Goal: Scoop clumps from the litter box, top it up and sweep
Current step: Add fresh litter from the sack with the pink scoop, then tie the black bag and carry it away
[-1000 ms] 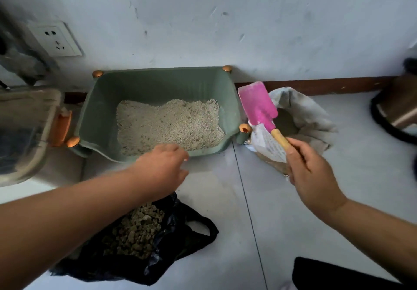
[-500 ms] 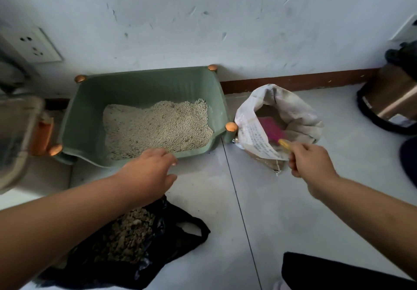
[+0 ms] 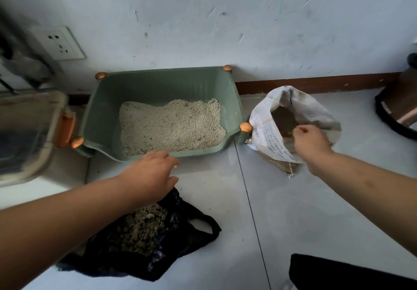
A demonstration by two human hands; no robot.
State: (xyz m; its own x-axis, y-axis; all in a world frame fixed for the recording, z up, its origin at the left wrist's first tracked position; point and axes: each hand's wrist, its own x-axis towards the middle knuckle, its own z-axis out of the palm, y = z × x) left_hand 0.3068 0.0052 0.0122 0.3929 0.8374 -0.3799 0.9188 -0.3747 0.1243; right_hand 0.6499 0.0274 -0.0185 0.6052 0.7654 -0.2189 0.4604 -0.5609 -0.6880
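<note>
A green litter box [image 3: 101, 113] with orange corner knobs stands against the wall, pale litter [image 3: 171, 127] heaped in its right part. My left hand [image 3: 151, 172] hovers with relaxed fingers just before the box's front rim, holding nothing. To the right of the box stands an open white sack [image 3: 268, 136]. My right hand [image 3: 309, 143] reaches into its mouth, fingers curled round the handle of the pink scoop [image 3: 284, 131], which is almost wholly hidden inside. In front of the box a black plastic bag [image 3: 187, 233] lies open on the floor with dark clumps [image 3: 142, 226] in it.
A clear lidded container [image 3: 24, 131] with an orange latch stands left of the box. A wall socket [image 3: 59, 43] is above it. A metal pot [image 3: 399, 104] sits at the far right. A dark cloth [image 3: 338, 271] lies at the bottom right on the pale floor tiles.
My right hand has lowered the pink scoop from above the sack down into it, so its blade is now hidden. My left hand has stayed near the box's front rim.
</note>
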